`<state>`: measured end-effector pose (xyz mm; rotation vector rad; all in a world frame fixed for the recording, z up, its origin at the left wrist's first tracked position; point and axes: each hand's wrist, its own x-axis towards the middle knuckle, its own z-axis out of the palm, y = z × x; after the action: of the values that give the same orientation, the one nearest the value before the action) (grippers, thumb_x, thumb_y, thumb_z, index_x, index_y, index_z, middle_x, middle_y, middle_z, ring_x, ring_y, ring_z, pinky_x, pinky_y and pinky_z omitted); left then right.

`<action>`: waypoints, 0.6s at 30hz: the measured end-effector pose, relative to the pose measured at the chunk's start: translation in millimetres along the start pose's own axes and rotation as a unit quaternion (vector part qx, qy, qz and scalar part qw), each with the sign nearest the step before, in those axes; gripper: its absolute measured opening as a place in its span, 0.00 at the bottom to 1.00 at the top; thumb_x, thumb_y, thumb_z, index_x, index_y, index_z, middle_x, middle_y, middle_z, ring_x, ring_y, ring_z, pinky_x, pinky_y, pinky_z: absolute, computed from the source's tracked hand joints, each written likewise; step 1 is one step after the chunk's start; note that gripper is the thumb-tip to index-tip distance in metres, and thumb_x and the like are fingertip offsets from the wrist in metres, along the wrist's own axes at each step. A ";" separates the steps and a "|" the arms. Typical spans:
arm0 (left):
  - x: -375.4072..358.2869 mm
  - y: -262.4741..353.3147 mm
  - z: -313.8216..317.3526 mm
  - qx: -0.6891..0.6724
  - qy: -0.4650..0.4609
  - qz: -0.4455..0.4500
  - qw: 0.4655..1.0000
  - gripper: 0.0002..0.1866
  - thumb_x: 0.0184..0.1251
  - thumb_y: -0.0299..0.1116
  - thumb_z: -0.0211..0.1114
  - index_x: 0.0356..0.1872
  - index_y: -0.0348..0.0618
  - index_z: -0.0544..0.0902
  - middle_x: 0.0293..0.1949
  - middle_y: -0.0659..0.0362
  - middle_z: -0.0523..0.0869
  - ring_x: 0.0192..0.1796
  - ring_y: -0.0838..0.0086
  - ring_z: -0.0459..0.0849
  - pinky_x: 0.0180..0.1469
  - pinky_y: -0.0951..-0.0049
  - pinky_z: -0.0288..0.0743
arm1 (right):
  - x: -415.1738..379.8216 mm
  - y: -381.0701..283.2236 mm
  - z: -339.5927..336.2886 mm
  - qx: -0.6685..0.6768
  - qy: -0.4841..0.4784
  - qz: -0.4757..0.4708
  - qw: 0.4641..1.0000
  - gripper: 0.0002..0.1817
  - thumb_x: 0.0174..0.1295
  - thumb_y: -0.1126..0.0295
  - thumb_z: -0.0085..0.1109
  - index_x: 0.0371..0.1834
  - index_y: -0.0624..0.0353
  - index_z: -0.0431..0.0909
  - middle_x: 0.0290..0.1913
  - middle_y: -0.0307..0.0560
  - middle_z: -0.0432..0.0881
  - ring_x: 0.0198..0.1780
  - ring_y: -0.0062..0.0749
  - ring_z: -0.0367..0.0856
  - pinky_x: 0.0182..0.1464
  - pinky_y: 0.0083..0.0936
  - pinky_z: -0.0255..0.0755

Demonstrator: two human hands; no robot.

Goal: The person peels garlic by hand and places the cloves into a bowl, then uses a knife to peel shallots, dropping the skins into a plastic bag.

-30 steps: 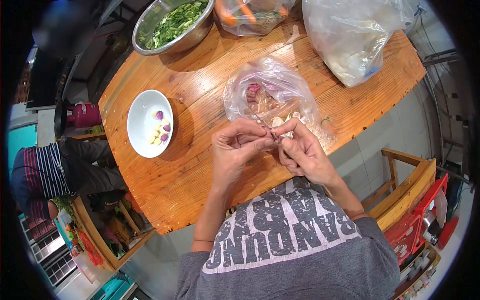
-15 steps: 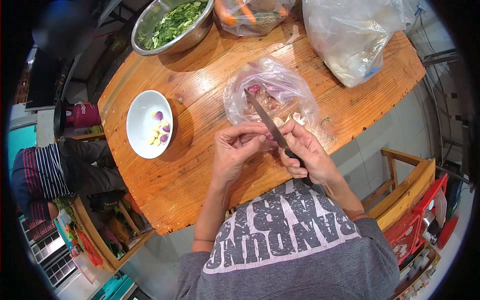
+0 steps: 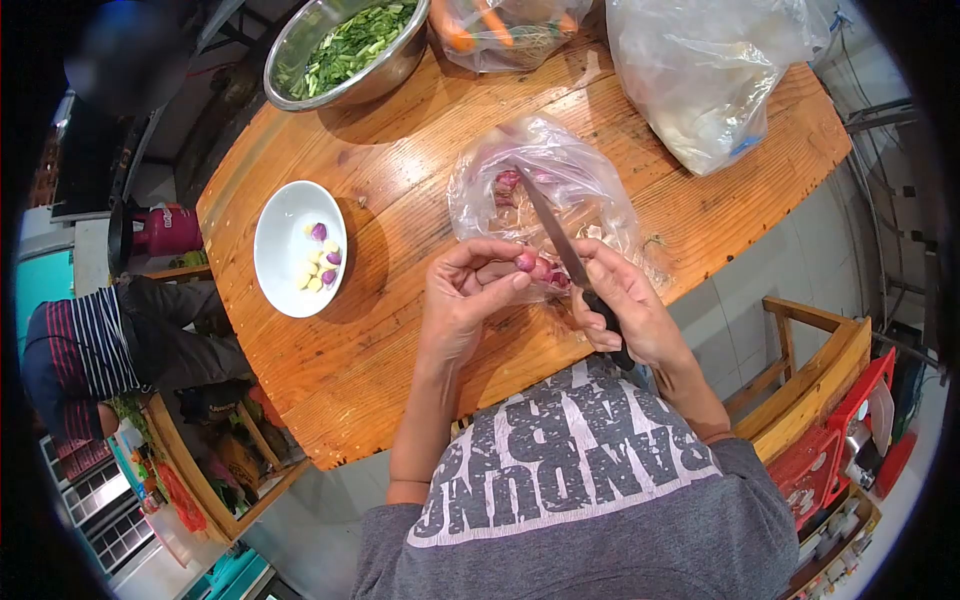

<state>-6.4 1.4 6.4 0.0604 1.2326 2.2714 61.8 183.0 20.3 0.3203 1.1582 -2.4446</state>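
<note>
Between the thumb and fingers of my left hand (image 3: 470,288) is a small reddish shallot (image 3: 526,262). My right hand (image 3: 622,300) is wrapped round the black handle of a knife (image 3: 552,222), whose blade slants up and to the left over the bag. Beneath both hands lies an open clear plastic bag (image 3: 600,180), with shallots (image 3: 508,182) and papery skins inside. More reddish shallots (image 3: 560,279) show just below the blade, between the hands. To the left, a white bowl (image 3: 275,235) holds several peeled garlic cloves (image 3: 314,275) and purple shallots (image 3: 330,278).
At the back left stands a metal bowl (image 3: 385,82) of chopped greens. A bag of carrots (image 3: 490,40) and a large white plastic bag (image 3: 700,90) sit along the far edge. Wooden chairs (image 3: 810,390) flank the table (image 3: 400,200). Another person (image 3: 120,340) is off to the left.
My hands have drawn slightly apart, and the shallot in my left fingers now shows. The knife has shifted a little right, its blade turned more upright.
</note>
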 end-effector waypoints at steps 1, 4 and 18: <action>0.0 -0.2 0.2 0.008 0.007 -0.002 1.000 0.12 0.55 0.16 0.65 0.41 0.32 0.79 0.38 0.51 0.85 0.42 0.71 0.86 0.44 0.71 0.83 | -0.2 -0.5 2.8 -0.026 -0.001 -0.011 1.000 0.13 0.73 0.59 0.39 0.54 0.52 0.62 0.19 0.33 0.63 0.14 0.11 0.56 0.15 0.08 0.50; -0.9 -1.0 -0.5 0.018 0.018 -0.010 1.000 0.11 0.57 0.18 0.64 0.42 0.32 0.80 0.38 0.51 0.85 0.41 0.72 0.86 0.44 0.73 0.82 | -2.0 3.2 3.3 -0.060 0.004 -0.028 0.998 0.16 0.73 0.59 0.39 0.59 0.53 0.59 0.19 0.33 0.63 0.15 0.11 0.56 0.16 0.09 0.50; 3.8 -0.1 -3.8 -0.009 0.045 -0.065 0.997 0.10 0.62 0.26 0.64 0.43 0.34 0.82 0.34 0.54 0.87 0.33 0.80 0.84 0.37 0.81 0.80 | 2.6 10.9 8.9 -0.074 0.025 -0.071 0.994 0.12 0.73 0.61 0.41 0.53 0.54 0.63 0.18 0.31 0.62 0.17 0.11 0.56 0.18 0.11 0.50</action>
<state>-10.8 0.3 3.3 -0.1265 1.2257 2.1935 64.2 169.2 17.5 0.2638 1.4197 -2.4657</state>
